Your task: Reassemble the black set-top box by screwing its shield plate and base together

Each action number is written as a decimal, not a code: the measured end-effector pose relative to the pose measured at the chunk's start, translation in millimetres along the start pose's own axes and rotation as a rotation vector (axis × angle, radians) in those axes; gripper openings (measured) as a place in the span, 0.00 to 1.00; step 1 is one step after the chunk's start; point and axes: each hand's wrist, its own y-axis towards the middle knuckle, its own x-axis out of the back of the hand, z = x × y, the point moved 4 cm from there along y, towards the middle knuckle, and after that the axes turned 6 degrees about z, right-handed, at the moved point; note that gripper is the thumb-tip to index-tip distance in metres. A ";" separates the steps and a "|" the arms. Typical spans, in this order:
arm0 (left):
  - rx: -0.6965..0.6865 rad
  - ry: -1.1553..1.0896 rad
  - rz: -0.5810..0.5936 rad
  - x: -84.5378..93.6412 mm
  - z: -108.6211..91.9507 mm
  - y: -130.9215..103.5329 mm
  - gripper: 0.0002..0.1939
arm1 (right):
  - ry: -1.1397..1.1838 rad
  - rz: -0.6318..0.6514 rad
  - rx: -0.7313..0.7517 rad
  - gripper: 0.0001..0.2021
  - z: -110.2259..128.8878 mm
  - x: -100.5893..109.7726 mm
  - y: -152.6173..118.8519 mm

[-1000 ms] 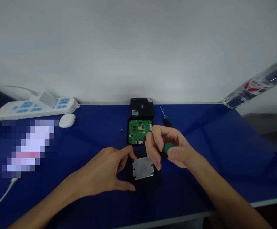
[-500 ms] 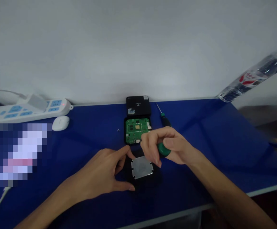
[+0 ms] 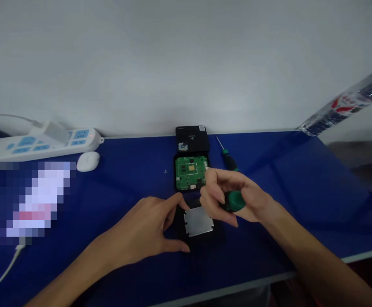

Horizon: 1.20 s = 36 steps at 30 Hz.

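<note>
A black plastic cover [image 3: 201, 244] with a silver metal plate [image 3: 199, 221] on it lies flat at the front middle of the table. My left hand [image 3: 154, 226] grips its left side, forefinger at the far edge and thumb at the near edge. Above the cover's far right corner, my right hand [image 3: 229, 194] is closed around a screwdriver [image 3: 236, 200]. Only its green handle end shows; the tip is hidden by my fingers. Just beyond sits an open black case with a green circuit board [image 3: 189, 172], partly covered by my right hand.
Behind the board a black box lid [image 3: 192, 140] lies near the wall. A second screwdriver [image 3: 227, 157] rests to its right. Tiny screws [image 3: 166, 172] lie left of the board. Leftward are a power strip [image 3: 42, 147], a white earbud case [image 3: 88, 161] and a blurred-out phone [image 3: 40, 198]. A bottle [image 3: 342, 104] stands right.
The whole view has shifted, so things appear a little further right. My right hand and the screwdriver handle have moved slightly right over the cover. My left hand keeps its grip.
</note>
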 end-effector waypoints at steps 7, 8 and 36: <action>-0.014 -0.013 -0.010 0.8 1.0 1.8 0.34 | -0.107 0.013 0.102 0.25 7.4 2.6 3.7; -0.014 -0.015 -0.011 0.7 1.4 2.2 0.33 | -0.103 0.015 0.095 0.25 7.1 3.3 3.5; -0.016 0.003 -0.038 0.6 -0.6 1.6 0.34 | -0.118 0.013 0.065 0.17 9.0 4.7 0.2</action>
